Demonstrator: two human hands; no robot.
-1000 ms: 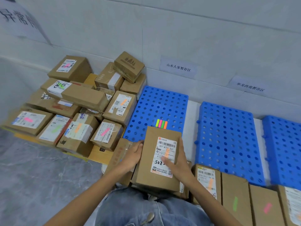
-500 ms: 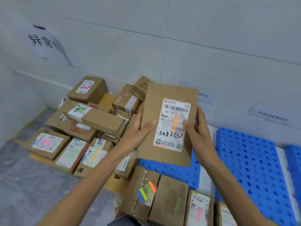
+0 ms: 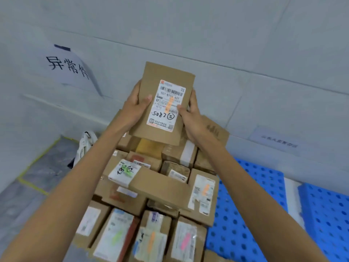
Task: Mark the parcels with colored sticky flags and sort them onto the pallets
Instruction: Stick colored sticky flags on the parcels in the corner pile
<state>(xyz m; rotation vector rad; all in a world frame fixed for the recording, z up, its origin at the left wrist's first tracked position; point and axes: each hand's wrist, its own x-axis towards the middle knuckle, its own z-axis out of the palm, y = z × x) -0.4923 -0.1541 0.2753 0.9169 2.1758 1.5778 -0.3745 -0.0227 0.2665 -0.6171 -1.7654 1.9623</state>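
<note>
1. Parcel [image 3: 163, 103]: flat, brown, held up in the air, slightly tilted, label [image 3: 164, 120] side toward the camera. Over the far edge of the pile [image 3: 200, 214], in front of the wall [image 3: 207, 35], touching only the hands.
2. Orange flag [image 3: 171, 105] stuck down the middle of the label, so marked already by the look of it; sorting step in hand, probably.
3. Held label-out most likely to read the code or check the flag colour before picking a spot.
4. Left hand [image 3: 135, 108]: gripping the parcel's left edge, thumb on the front face just beside the label, fingers hidden behind.
5. Right hand [image 3: 190, 114]: gripping the right edge, thumb tip on the label's right margin, fingers round the back.
6. Parcel between both hands, arms stretched forward. Gripped on two sides, presumably to keep the thin box steady and the print unblocked.
7. Pile below: many boxes with orange, green and pink flags, blurred toward the near edge; long box [image 3: 160, 184] lying across the top. Carrier under the pile hidden.
8. Blue pallet [image 3: 270, 176] just beside the pile's right edge; second pallet [image 3: 326, 214] further right, white gap between.
9. Handwritten sign [image 3: 69, 69] on the wall above the pile's left side; small sign [image 3: 277, 142] above the pallet, too blurred to read. White bag [image 3: 85, 146] on the floor by the pile's far left corner.
10. Destination: cannot tell.
</note>
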